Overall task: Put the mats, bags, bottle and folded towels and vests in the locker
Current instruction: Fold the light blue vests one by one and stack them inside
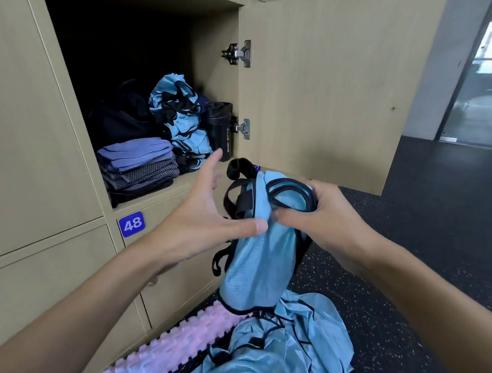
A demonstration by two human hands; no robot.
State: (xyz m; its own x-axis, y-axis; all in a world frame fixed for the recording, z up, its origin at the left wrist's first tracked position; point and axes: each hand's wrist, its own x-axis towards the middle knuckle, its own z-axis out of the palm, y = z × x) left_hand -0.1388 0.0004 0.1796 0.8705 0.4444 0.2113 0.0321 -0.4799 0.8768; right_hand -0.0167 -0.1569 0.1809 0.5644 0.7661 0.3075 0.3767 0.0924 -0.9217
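Before open locker [214,25]: folded blue vest [260,245] gripped by right hand [320,217] fingers; left hand [208,213] fingers spread, thumb touching vest.

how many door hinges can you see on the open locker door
2. The upper hinge sits high on the door's inner edge; the lower hinge is beside the black bottle. Any hinge further down would be hidden behind the hands and vest.
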